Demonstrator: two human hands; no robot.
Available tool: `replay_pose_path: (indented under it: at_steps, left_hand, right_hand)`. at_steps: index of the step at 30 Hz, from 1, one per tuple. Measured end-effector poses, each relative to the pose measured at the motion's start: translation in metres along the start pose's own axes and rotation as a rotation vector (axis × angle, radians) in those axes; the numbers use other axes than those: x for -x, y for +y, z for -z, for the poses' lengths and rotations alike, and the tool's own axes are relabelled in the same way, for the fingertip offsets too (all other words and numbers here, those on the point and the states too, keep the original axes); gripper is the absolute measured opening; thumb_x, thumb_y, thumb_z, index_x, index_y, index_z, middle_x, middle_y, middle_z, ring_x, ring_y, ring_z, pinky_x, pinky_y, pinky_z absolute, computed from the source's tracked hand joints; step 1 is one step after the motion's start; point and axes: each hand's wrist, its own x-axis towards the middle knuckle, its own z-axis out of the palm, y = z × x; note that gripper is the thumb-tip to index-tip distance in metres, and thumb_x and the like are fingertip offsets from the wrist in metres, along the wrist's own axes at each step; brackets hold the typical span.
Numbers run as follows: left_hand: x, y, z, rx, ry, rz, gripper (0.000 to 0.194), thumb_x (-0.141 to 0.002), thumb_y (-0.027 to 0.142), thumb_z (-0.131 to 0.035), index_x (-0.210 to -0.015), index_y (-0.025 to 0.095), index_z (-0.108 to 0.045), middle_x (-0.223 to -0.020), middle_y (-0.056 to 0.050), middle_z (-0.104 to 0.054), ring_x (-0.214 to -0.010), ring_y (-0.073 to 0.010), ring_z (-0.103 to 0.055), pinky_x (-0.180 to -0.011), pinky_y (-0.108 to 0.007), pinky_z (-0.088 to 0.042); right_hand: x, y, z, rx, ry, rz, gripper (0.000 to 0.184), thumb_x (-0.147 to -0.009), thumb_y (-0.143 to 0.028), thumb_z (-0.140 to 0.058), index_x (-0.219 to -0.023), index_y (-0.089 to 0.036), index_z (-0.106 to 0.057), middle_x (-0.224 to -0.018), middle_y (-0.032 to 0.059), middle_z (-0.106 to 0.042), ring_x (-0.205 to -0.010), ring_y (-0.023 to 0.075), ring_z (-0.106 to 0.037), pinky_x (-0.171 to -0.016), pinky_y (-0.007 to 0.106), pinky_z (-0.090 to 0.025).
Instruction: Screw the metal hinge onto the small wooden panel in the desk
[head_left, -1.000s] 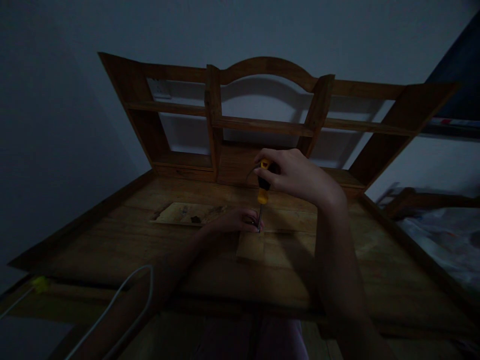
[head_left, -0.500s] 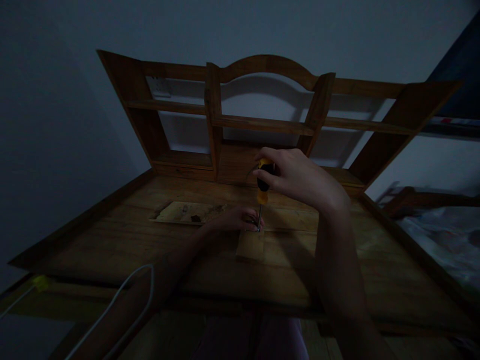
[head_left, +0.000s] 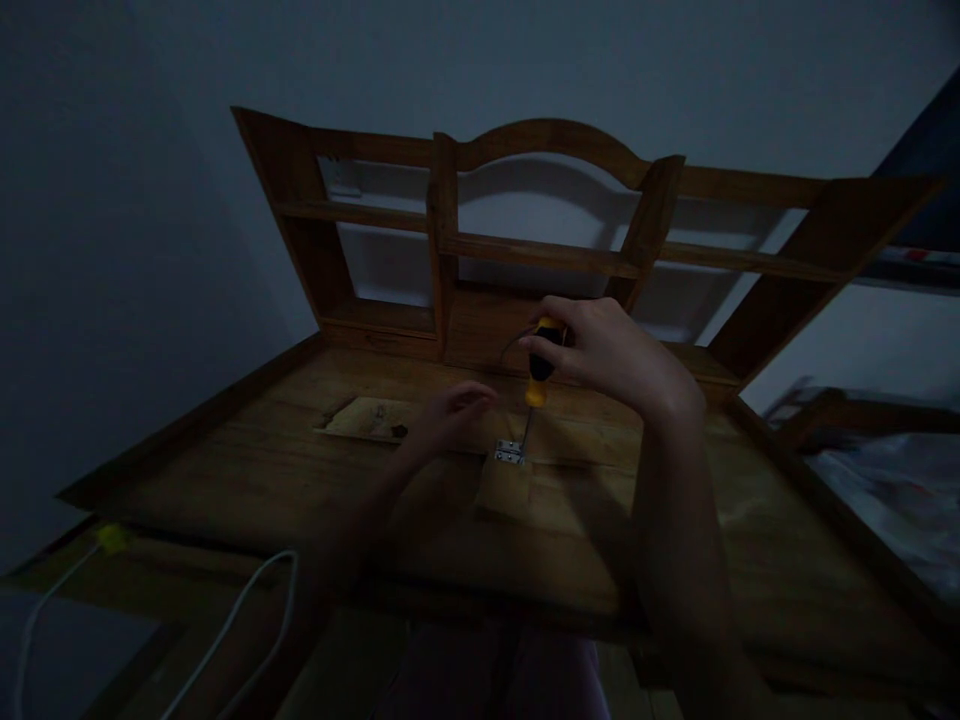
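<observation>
My right hand (head_left: pixel 607 355) grips the yellow-and-black handle of a screwdriver (head_left: pixel 538 372) held nearly upright. Its thin shaft points down onto a small metal hinge (head_left: pixel 510 453) at the back edge of a small wooden block (head_left: pixel 504 487). My left hand (head_left: pixel 450 412) hovers just left of the hinge, lifted off it, with fingers loosely curled and nothing in them. Everything lies on a wooden desk top (head_left: pixel 315 470) in dim light.
A wooden hutch with shelves (head_left: pixel 540 250) stands at the back of the desk. A flat pale board (head_left: pixel 367 418) lies left of my hands. A white cable (head_left: pixel 247 610) runs over the near left edge. Pale bedding (head_left: pixel 892 490) lies at the right.
My left hand has lifted off the hinge and drawn back to the left, uncovering the hinge. The right hand keeps the screwdriver on it. The view has shifted slightly.
</observation>
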Motion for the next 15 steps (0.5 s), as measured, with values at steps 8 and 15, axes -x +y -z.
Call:
replay_pose_path:
  at_steps: [8, 15]
  left_hand:
    - [0.126, 0.000, -0.037, 0.048, 0.329, 0.410, 0.034, -0.086, 0.044, -0.076, -0.107, 0.017, -0.073, -0.106, -0.011, -0.078, -0.101, -0.0281, -0.074, -0.088, -0.036, -0.057]
    - [0.104, -0.017, -0.064, 0.567, 0.271, 0.601, 0.019, -0.083, 0.018, -0.079, -0.099, 0.015, -0.070, -0.103, -0.010, -0.076, -0.096, -0.0256, -0.075, -0.097, -0.044, -0.061]
  right_hand:
    - [-0.002, 0.006, 0.002, -0.009, 0.004, -0.004, 0.025, -0.099, -0.043, -0.064, -0.105, -0.019, -0.072, -0.097, 0.0079, -0.076, -0.087, 0.0238, -0.068, -0.075, 0.034, -0.044]
    - [-0.002, 0.008, 0.001, -0.017, 0.012, 0.000, 0.025, -0.098, -0.043, -0.065, -0.100, -0.020, -0.071, -0.092, 0.0071, -0.075, -0.086, 0.0240, -0.068, -0.074, 0.034, -0.044]
